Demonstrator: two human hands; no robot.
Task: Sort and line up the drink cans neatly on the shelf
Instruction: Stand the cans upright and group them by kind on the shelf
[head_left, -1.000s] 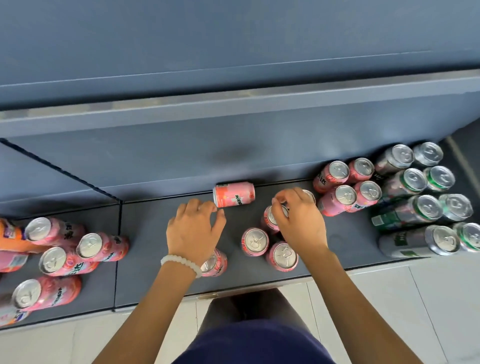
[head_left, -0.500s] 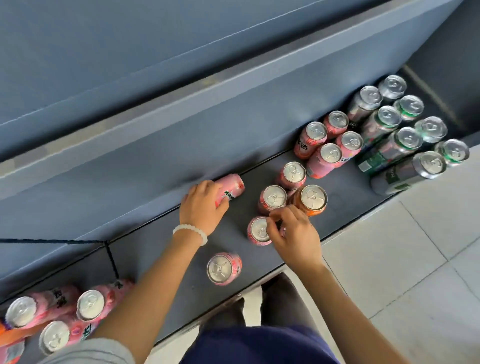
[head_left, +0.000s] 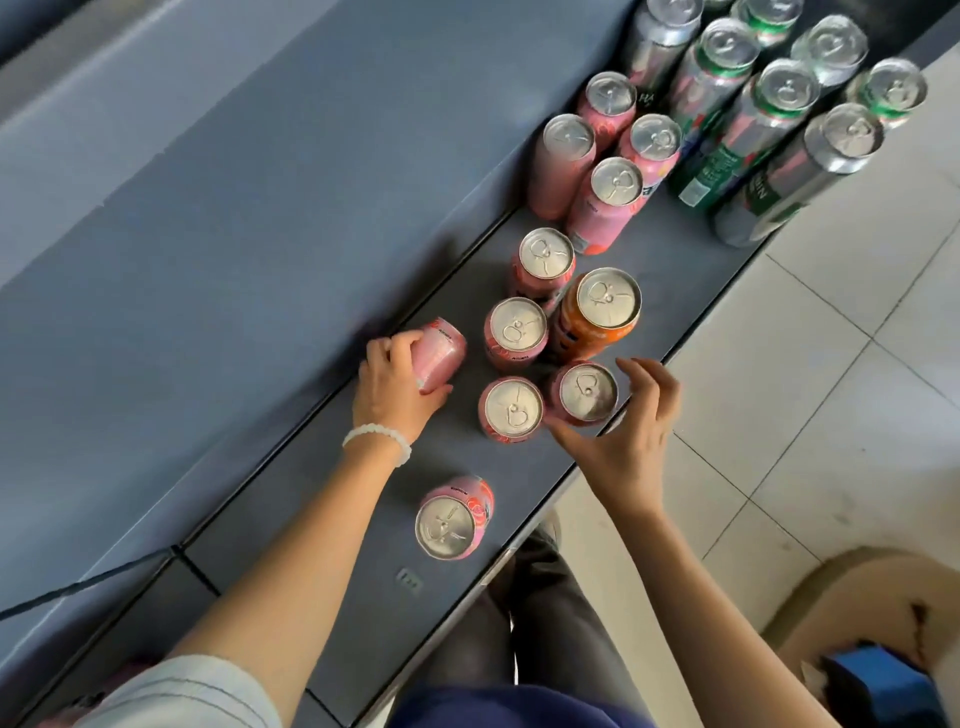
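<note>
Left hand gripping tipped pink can, right hand spread loose — fingers flanking upright pink can, hardly touching

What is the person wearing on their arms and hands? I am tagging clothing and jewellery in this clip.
The left hand has a white beaded bracelet at the wrist and a light grey sleeve on the upper arm. The right hand is bare: no glove, ring, watch or visible sleeve.

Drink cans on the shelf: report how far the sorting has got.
Done: silver-green cans and tall pink cans stand grouped. In hand: left hand grips a tipped pink can; right hand cups another. Left: orange can among pinks, one stray.
</note>
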